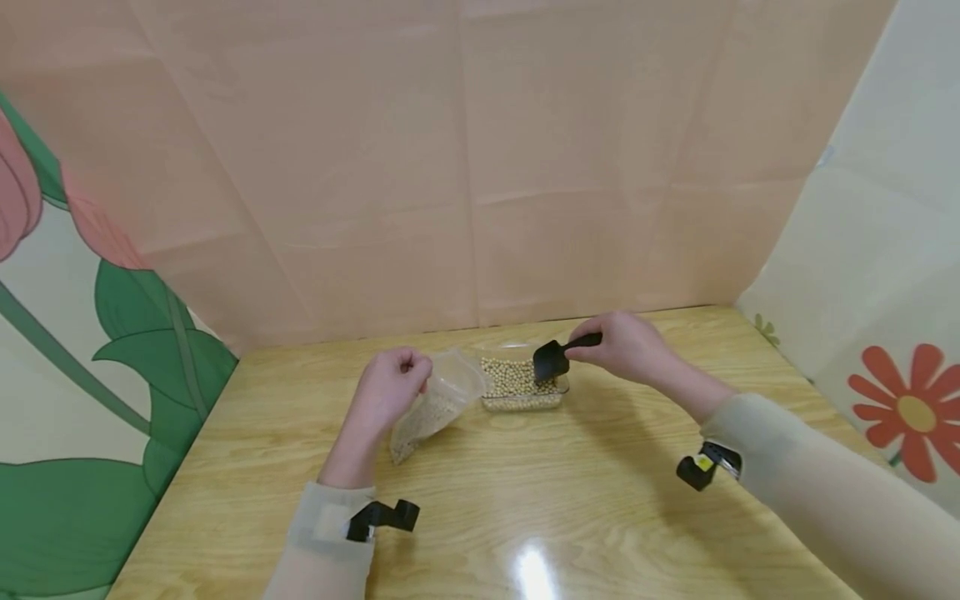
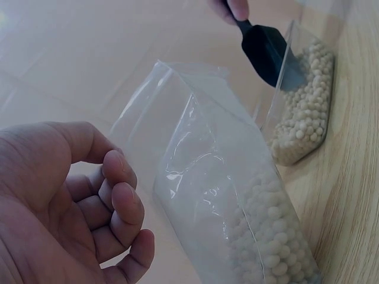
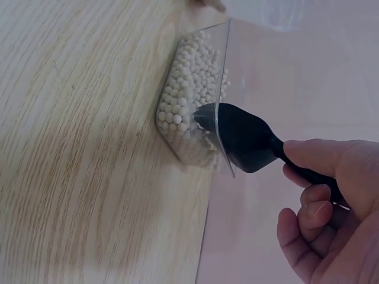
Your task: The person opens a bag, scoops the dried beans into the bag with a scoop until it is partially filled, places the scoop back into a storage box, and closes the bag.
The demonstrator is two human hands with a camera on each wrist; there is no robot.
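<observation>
My left hand (image 1: 386, 387) pinches the rim of a clear plastic bag (image 2: 201, 154) between curled thumb and index finger. Small round pale beads, possibly soybeans, fill the bag's lower part, which hangs tilted just over the table. Beside it stands a clear rectangular container (image 1: 521, 404) holding the same beads (image 3: 188, 77). In my right hand (image 1: 622, 346) is the handle of a black scoop (image 1: 551, 362), gripped by thumb and fingers. The scoop's blade (image 3: 243, 139) slants down over the container's wall, its tip among the beads.
Beneath everything lies a wood-grain table (image 1: 480, 500). A pinkish sheet (image 1: 465, 167) rises behind its back edge. Flower-patterned walls (image 1: 911, 408) flank both sides. Black camera mounts (image 1: 382, 517) sit on both sleeves.
</observation>
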